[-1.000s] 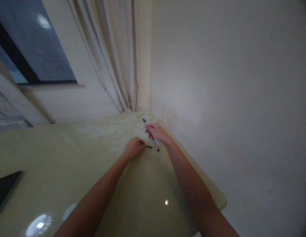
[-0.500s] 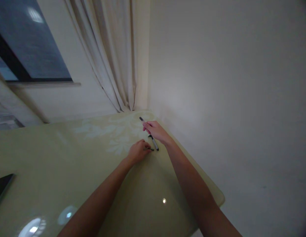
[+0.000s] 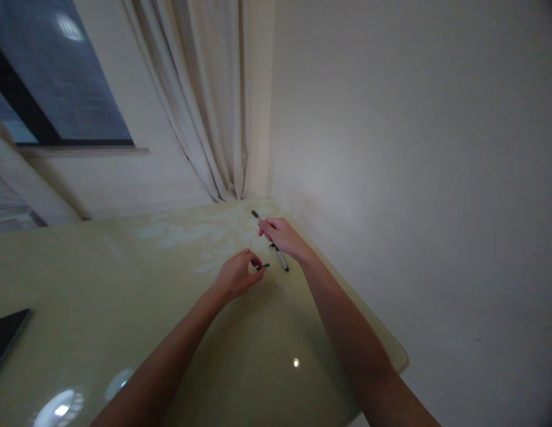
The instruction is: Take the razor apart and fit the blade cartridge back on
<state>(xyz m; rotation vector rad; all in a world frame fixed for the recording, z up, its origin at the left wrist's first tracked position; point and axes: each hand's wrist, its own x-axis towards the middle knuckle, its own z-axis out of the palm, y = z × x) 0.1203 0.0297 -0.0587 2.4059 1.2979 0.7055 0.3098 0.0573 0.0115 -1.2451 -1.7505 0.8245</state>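
My right hand [image 3: 278,232] is closed around a grey pen [image 3: 257,216], whose dark end points away toward the far corner of the table. Below that hand lies a second pen [image 3: 281,259], grey and black, tilted on the tabletop; the hand is close to its upper end, where a small black part sticks out. To the left, my left hand [image 3: 240,273] pinches a short dark piece [image 3: 263,267] between thumb and fingers. It is about the size of a pen cap, but too small to make out clearly. This piece is just left of the lying pen, apart from it.
The pale green glossy table [image 3: 124,284] reaches the wall [image 3: 392,178] on the right and the curtain [image 3: 213,118] at the back. A flat black object [image 3: 8,335] lies at the left edge. A window [image 3: 93,89] is at upper left.
My left hand has moved left, away from the lying pen, with the short dark piece still pinched. The right hand and its pen have barely moved.
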